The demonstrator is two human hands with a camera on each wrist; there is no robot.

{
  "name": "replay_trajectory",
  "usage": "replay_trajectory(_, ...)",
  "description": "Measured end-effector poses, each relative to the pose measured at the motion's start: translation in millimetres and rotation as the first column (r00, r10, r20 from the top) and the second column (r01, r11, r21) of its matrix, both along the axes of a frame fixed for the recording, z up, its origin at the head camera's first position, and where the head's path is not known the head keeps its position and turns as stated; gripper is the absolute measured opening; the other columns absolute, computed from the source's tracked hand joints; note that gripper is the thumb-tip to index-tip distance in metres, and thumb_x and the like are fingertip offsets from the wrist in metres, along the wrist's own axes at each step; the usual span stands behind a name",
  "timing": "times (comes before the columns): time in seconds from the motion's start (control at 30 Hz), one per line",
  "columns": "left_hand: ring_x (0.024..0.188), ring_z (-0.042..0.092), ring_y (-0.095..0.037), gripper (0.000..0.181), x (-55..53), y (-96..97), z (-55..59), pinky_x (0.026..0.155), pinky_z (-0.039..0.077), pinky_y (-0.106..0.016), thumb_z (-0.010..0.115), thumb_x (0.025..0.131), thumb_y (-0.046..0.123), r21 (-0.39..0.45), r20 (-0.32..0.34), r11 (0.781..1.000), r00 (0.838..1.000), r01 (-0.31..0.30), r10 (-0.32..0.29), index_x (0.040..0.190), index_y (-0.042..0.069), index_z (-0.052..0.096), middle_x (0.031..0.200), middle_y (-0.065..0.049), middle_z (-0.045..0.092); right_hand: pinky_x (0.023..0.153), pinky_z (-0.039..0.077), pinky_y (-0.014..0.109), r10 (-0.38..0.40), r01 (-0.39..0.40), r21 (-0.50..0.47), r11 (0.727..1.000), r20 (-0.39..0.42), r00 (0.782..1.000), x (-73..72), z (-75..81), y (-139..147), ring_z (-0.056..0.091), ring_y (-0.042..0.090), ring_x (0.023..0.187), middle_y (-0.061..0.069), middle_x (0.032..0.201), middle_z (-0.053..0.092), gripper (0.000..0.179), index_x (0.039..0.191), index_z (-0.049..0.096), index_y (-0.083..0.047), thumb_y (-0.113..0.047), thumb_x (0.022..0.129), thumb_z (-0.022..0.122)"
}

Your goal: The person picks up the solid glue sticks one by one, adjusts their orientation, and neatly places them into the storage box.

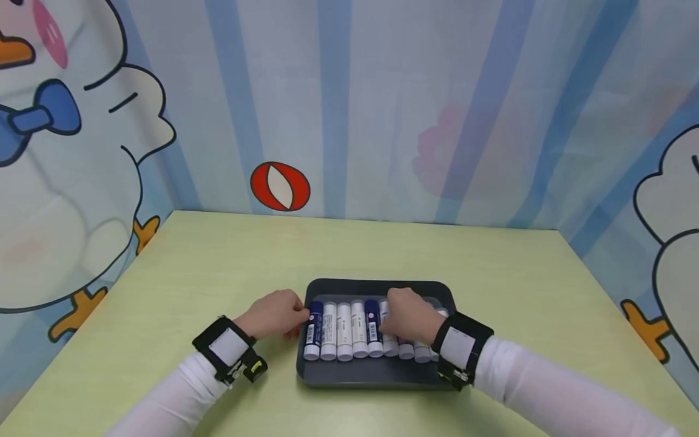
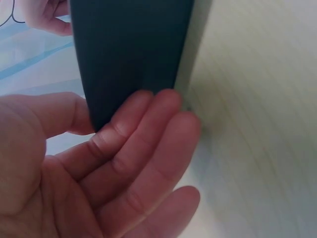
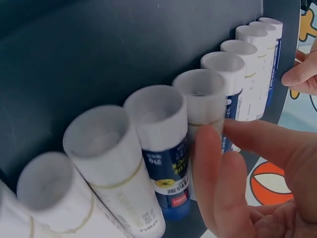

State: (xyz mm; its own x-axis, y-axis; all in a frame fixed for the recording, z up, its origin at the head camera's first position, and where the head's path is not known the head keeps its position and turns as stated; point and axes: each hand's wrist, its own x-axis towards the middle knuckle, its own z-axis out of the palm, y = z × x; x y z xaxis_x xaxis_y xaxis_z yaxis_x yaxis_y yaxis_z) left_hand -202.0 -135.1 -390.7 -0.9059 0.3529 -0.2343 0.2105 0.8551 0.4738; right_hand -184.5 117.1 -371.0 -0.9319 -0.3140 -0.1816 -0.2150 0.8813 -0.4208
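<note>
A row of glue sticks, several white and a few dark blue, lies side by side in a dark grey tray (image 1: pixel 377 380). At the tray's left end my left hand (image 1: pixel 275 314) holds the wall, thumb at the rim and fingers against the outside, as the left wrist view shows. Within the row, my right hand (image 1: pixel 411 315) pinches a white glue stick (image 3: pixel 199 96) between thumb and fingers. That stick lies between two blue glue sticks (image 1: pixel 373 328) (image 3: pixel 166 148). The leftmost one is a blue glue stick (image 1: pixel 314 331), right by my left thumb. My right hand hides part of the row's right side.
The tray stands on a pale yellow-green table (image 1: pixel 235 255). Behind it rises a blue striped backdrop (image 1: pixel 377 109) with a printed red and white ball (image 1: pixel 281 186). Printed cartoon birds flank the table on both sides.
</note>
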Motion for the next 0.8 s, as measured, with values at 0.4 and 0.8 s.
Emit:
replay_trajectory(0.4, 0.048, 0.048, -0.015, 0.030, -3.0, -1.8, 1.0, 0.047, 0.031, -0.025, 0.050, 0.088, 0.026, -0.005, 0.000, 1.000, 1.000, 0.003, -0.003, 0.062, 0.014, 0.059, 0.053, 0.001, 0.056, 0.041, 0.039, 0.023, 0.013, -0.014, 0.013, 1.000, 0.042, 0.999, 0.5, 4.2, -0.5, 0.052, 0.013, 0.042, 0.002, 0.052, 0.053, 0.014, 0.073, 0.056, -0.004, -0.013, 0.080, 0.063)
replay_trajectory(0.8, 0.051, 0.049, -0.011, 0.025, -0.5, -12.1, 1.0, 0.047, 0.037, -0.027, 0.052, 0.090, 0.032, 0.025, -0.197, 0.999, 0.980, 0.048, -0.043, 0.073, 0.017, 0.062, 0.060, 0.006, 0.054, 0.065, 0.047, 0.028, 0.076, -0.114, -0.227, 0.967, -0.169, 0.983, 8.1, 33.6, 60.7, 0.057, 0.011, 0.075, -0.004, 0.085, 0.060, 0.027, 0.104, 0.058, -0.012, -0.035, 0.090, 0.053)
